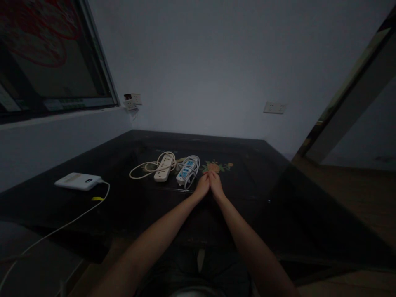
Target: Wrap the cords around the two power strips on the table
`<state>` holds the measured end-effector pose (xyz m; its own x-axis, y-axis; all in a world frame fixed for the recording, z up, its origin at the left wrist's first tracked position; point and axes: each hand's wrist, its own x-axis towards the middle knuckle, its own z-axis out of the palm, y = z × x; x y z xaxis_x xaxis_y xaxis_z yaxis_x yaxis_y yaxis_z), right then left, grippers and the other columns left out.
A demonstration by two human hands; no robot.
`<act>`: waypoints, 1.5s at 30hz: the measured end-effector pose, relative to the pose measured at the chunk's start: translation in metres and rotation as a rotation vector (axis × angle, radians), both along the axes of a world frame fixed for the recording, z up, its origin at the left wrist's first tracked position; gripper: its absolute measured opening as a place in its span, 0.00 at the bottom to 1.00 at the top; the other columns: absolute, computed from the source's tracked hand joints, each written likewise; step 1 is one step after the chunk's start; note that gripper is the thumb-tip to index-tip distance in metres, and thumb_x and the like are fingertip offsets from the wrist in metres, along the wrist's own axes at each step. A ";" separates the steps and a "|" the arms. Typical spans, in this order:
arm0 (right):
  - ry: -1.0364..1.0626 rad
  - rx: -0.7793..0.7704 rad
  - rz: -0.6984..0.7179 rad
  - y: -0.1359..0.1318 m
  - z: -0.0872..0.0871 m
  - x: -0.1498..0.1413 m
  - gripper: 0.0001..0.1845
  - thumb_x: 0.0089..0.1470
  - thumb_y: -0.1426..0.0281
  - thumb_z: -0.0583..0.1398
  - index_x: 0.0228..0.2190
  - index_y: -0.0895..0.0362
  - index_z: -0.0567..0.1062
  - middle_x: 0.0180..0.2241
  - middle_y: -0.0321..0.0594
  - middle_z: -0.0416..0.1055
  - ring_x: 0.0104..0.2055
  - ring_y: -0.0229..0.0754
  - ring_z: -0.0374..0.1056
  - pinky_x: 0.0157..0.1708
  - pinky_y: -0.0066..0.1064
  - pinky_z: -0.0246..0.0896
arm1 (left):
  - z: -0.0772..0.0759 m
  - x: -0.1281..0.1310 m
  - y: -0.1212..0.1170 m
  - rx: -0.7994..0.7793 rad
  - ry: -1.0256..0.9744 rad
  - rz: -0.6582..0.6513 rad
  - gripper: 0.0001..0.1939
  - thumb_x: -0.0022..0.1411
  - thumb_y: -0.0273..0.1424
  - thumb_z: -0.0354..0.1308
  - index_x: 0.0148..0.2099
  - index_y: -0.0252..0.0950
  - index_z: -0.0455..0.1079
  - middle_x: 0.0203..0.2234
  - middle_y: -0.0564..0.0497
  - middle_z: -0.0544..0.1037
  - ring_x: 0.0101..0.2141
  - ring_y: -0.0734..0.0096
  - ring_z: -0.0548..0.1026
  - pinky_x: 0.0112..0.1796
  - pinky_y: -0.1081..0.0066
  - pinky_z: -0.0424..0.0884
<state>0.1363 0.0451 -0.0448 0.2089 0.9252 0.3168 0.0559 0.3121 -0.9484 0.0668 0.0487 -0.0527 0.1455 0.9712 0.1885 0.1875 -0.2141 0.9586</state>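
Note:
My left hand point(203, 186) and my right hand point(215, 185) rest side by side on the dark table point(247, 222), touching each other toward the tips. The fingers look stretched forward, though dim light blurs them, and I see nothing held. Just left of my left hand lies a white power strip point(187, 171) with blue sockets, its grey cord wound around it. Beside that is a cream power strip point(163, 168) with its cord looped loosely to the left. A painted flower point(213, 166) decorates the tabletop right ahead of my fingertips.
On the table's left side lies a white box-like device point(77, 181) with a cable point(71, 222) running off the near edge, and a yellow tag point(97, 199) near it. Wall sockets point(274, 108) are on the back wall. A window point(58, 62) is at the left.

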 end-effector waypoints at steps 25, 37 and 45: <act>0.253 -0.127 0.049 -0.007 0.000 -0.019 0.22 0.42 0.59 0.63 0.40 0.53 0.70 0.36 0.39 0.71 0.37 0.42 0.69 0.30 0.30 0.66 | 0.072 -0.123 0.004 0.208 -0.242 0.343 0.11 0.62 0.32 0.49 0.28 0.35 0.65 0.19 0.55 0.69 0.23 0.74 0.68 0.26 0.76 0.62; 0.221 -0.201 0.319 -0.010 -0.009 -0.042 0.42 0.35 0.71 0.66 0.54 0.50 0.63 0.54 0.45 0.65 0.40 0.44 0.72 0.44 0.39 0.66 | 0.000 -0.105 0.024 -0.019 -0.287 0.389 0.08 0.56 0.27 0.55 0.40 0.35 0.63 0.35 0.48 0.74 0.37 0.68 0.73 0.41 0.67 0.69; 0.195 -0.227 0.391 -0.012 -0.007 -0.043 0.38 0.34 0.70 0.66 0.51 0.52 0.66 0.39 0.39 0.74 0.34 0.43 0.73 0.38 0.37 0.67 | -0.005 -0.109 0.021 -0.002 -0.207 0.294 0.14 0.47 0.22 0.61 0.38 0.35 0.63 0.33 0.49 0.74 0.35 0.66 0.73 0.43 0.64 0.68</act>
